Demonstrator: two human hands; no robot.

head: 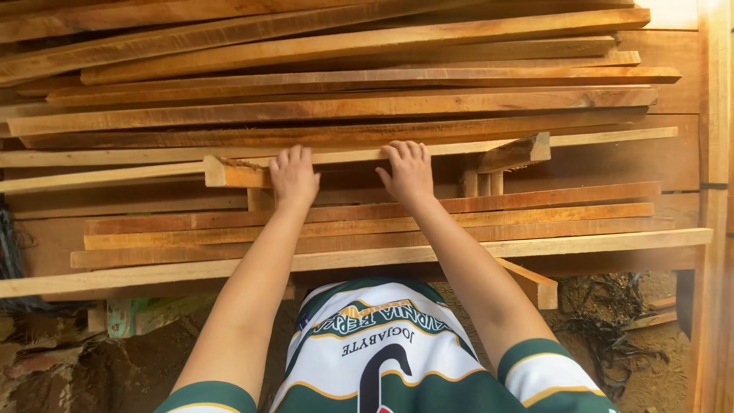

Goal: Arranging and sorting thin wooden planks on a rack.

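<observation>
Both your hands rest on one pale plank (344, 157) mid-stack: left hand (293, 177) and right hand (407, 170) with fingers hooked over its top edge, gripping it. Looks long, stiff, rough-sawn, probably heavy; hold nearer its middle for balance. Boards above the plank (336, 107) press close; the post (715, 206) beyond the plank's right end limits sliding.
</observation>
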